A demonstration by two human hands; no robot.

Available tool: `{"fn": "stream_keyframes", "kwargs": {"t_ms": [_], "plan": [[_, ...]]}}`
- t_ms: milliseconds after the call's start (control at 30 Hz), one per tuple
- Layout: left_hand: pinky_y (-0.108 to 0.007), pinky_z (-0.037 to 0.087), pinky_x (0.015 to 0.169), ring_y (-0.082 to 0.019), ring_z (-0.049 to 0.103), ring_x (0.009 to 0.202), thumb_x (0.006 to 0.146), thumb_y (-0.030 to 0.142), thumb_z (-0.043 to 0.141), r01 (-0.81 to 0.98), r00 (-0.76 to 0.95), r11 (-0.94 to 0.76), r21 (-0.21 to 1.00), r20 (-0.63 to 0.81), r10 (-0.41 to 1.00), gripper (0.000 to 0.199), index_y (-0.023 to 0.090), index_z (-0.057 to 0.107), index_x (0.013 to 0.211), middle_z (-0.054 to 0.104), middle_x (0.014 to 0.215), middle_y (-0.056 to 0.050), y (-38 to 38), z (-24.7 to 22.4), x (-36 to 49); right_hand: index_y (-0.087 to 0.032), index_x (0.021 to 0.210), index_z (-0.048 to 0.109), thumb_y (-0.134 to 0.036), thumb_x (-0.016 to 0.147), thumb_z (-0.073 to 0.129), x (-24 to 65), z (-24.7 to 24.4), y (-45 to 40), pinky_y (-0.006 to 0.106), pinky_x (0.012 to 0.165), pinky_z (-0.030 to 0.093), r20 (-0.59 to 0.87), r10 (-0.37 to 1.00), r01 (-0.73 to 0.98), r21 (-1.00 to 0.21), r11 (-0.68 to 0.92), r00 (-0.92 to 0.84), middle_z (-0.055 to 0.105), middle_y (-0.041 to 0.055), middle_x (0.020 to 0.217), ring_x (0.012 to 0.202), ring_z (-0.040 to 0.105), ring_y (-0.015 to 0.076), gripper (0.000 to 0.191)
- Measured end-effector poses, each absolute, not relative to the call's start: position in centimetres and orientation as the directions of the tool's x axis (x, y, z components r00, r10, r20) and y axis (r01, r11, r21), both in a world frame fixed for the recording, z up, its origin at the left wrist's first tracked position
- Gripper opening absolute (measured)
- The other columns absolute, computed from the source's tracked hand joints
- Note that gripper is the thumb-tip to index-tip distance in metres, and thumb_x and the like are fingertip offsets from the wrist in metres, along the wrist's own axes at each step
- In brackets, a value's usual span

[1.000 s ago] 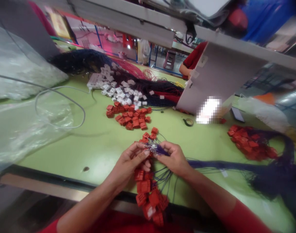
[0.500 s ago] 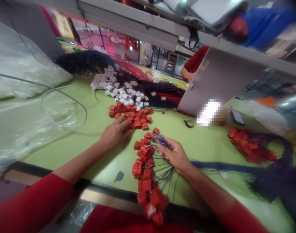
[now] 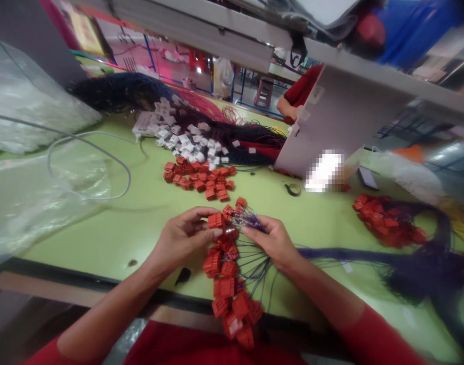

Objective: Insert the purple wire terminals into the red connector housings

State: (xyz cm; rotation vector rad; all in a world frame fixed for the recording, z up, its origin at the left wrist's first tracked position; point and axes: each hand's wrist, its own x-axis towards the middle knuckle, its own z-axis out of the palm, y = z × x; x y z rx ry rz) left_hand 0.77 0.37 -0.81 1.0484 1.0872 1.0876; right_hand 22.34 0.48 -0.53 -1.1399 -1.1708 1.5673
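Note:
My left hand (image 3: 189,235) pinches a red connector housing (image 3: 216,221) between thumb and fingers, close to the loose wire tips. A bundle of thin purple wires (image 3: 250,221) is gripped in my right hand (image 3: 273,238), its tips fanned toward the left. Below, a row of red connectors (image 3: 223,287) hangs on wires from this bundle, running down past the table's front edge. Loose red connectors (image 3: 197,177) lie in a pile beyond my hands. The purple wires trail off to the right behind my right wrist.
White connectors (image 3: 191,144) on dark wires lie behind the loose red pile. A roll of black tape (image 3: 293,189), a phone (image 3: 367,178) and another wired red cluster (image 3: 387,223) sit to the right. Clear plastic bags (image 3: 37,101) and a looped grey cable (image 3: 129,177) are at left.
My left hand has come back from the loose red pile toward my right hand, now with a red connector housing in its fingers. My right hand still grips the wires.

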Motion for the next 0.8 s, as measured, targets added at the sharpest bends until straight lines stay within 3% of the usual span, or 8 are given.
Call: {"fn": "stream_keyframes", "kwargs": {"t_ms": [100, 233, 367, 600, 800], "plan": [[-0.026, 0.062, 0.071, -0.018, 0.074, 0.073, 0.061, 0.025, 0.094, -0.257, 0.117, 0.174, 0.951, -0.149, 0.982, 0.042, 0.018, 0.073, 0.097, 0.079, 0.087, -0.007, -0.6, -0.5, 1.9, -0.017, 0.096, 0.078, -0.038, 0.076, 0.082, 22.5, -0.2, 0.3, 0.030, 0.078, 0.056, -0.169, 0.955, -0.068, -0.979, -0.191, -0.244, 0.077, 0.0026, 0.091, 0.079, 0.067, 0.0151, 0.029], [-0.026, 0.063, 0.078, -0.018, 0.075, 0.080, 0.070, 0.035, 0.091, -0.358, 0.127, 0.187, 0.915, -0.151, 0.980, 0.035, 0.018, 0.074, 0.096, 0.079, 0.092, -0.007, -1.2, -0.7, 2.5, -0.016, 0.091, 0.077, -0.037, 0.076, 0.082, 22.7, 0.1, 0.1, 0.029, 0.075, 0.054, -0.151, 0.957, -0.030, -0.986, -0.163, -0.249, 0.075, 0.0017, 0.085, 0.075, 0.064, 0.0138, 0.026], [-0.025, 0.062, 0.077, -0.018, 0.075, 0.080, 0.070, 0.030, 0.091, -0.410, 0.136, 0.183, 0.893, -0.138, 0.981, 0.032, 0.019, 0.072, 0.094, 0.078, 0.088, -0.005, -1.4, -1.3, 2.3, -0.016, 0.086, 0.074, -0.037, 0.077, 0.080, 22.7, 0.2, -0.1, 0.026, 0.066, 0.050, -0.142, 0.971, -0.050, -0.987, -0.154, -0.191, 0.070, -0.0002, 0.077, 0.068, 0.058, 0.0119, 0.024], [-0.023, 0.060, 0.078, -0.018, 0.074, 0.085, 0.065, 0.028, 0.093, -0.341, 0.141, 0.247, 0.907, -0.210, 0.967, 0.043, 0.018, 0.077, 0.104, 0.080, 0.099, -0.008, -1.8, -1.2, 2.5, -0.016, 0.081, 0.070, -0.033, 0.079, 0.074, 22.4, 0.6, -0.3, 0.026, 0.065, 0.046, -0.069, 0.984, 0.056, -0.997, -0.061, -0.163, 0.064, -0.0010, 0.072, 0.066, 0.052, 0.0121, 0.017], [-0.029, 0.061, 0.081, -0.022, 0.073, 0.086, 0.061, 0.026, 0.093, -0.206, 0.044, 0.137, 0.969, -0.131, 0.990, 0.038, 0.020, 0.080, 0.097, 0.078, 0.101, -0.009, -2.1, -0.7, 2.6, -0.018, 0.075, 0.064, -0.030, 0.080, 0.070, 22.4, 0.5, -0.5, 0.024, 0.059, 0.042, 0.010, 0.984, 0.135, -0.990, 0.035, -0.180, 0.055, -0.0030, 0.065, 0.061, 0.045, 0.0112, 0.015]]}}
